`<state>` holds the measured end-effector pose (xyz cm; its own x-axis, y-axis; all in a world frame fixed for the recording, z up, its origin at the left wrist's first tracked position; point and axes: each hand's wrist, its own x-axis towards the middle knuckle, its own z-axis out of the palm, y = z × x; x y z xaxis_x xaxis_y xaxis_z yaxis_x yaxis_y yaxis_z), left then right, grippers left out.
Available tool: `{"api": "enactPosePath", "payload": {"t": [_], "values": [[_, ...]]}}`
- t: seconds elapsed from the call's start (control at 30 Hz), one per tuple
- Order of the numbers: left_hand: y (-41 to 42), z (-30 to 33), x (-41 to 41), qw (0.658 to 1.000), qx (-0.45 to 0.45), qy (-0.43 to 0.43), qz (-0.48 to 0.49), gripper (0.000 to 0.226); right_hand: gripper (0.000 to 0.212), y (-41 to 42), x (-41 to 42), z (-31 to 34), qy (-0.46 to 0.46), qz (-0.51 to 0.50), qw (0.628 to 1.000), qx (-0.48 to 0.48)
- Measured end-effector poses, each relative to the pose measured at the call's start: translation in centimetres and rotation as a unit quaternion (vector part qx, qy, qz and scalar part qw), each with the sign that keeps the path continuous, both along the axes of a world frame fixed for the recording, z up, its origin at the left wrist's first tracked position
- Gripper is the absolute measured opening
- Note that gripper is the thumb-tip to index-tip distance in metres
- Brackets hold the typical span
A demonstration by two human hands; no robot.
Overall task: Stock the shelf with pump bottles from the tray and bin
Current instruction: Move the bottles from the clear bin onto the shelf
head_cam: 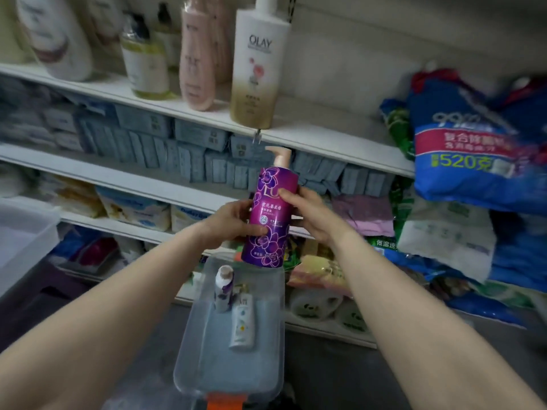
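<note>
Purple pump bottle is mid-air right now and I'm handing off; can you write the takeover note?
Left hand and right hand both grip the purple pump bottle, upright, below the top shelf.
Done: Olay bottle and other bottles stand on that shelf.
Left: shelve the purple one, likely right of the Olay; two small bottles remain in the clear bin.

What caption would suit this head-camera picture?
Both hands, left hand and right hand, hold a purple pump bottle above the bin.
</note>
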<state>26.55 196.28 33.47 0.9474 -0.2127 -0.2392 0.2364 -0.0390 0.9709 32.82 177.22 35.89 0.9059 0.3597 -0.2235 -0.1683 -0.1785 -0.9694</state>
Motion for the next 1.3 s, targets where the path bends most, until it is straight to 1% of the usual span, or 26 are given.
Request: {"api": "enactPosePath", "payload": {"t": [0.13, 0.23, 0.33, 0.5, 0.53, 0.63, 0.7, 0.93, 1.1, 1.3], "values": [[-0.5, 4.2, 2.5, 0.999, 0.005, -0.042, 0.017, 0.068, 0.056, -1.2, 1.8, 4.5, -0.040, 0.009, 0.999, 0.007], [-1.1, 7.0, 4.3, 0.997, 0.012, -0.069, 0.022, 0.068, 0.062, -1.9, 3.2, 7.4, -0.075, 0.007, 0.997, 0.011], [-1.9, 9.2, 6.0, 0.996, 0.001, -0.089, 0.032, 0.071, 0.058, -2.5, 4.9, 9.6, -0.094, 0.011, 0.995, 0.006], [-3.5, 12.4, 8.9, 0.992, 0.007, -0.122, 0.039, 0.068, 0.047, -3.6, 7.2, 12.3, -0.111, 0.007, 0.994, 0.008], [-3.8, 12.8, 9.5, 0.991, 0.007, -0.130, 0.040, 0.068, 0.046, -3.8, 7.7, 12.8, -0.118, 0.002, 0.993, 0.006], [-5.0, 14.1, 11.1, 0.988, 0.003, -0.151, 0.043, 0.067, 0.055, -4.3, 9.4, 14.0, -0.140, -0.014, 0.990, 0.005], [-5.7, 14.8, 12.1, 0.985, -0.009, -0.165, 0.045, 0.067, 0.056, -4.6, 10.5, 14.7, -0.147, -0.025, 0.989, 0.011], [-7.1, 15.8, 15.9, 0.980, -0.034, -0.178, 0.082, 0.063, 0.045, -4.6, 14.2, 16.1, -0.170, -0.051, 0.984, 0.026], [-7.9, 15.5, 18.7, 0.972, -0.015, -0.188, 0.138, 0.060, 0.048, -4.2, 17.2, 16.0, -0.193, -0.064, 0.979, 0.029], [-8.0, 15.1, 21.2, 0.968, 0.006, -0.192, 0.162, 0.060, 0.051, -3.6, 20.2, 15.1, -0.213, -0.058, 0.974, 0.044]]}}
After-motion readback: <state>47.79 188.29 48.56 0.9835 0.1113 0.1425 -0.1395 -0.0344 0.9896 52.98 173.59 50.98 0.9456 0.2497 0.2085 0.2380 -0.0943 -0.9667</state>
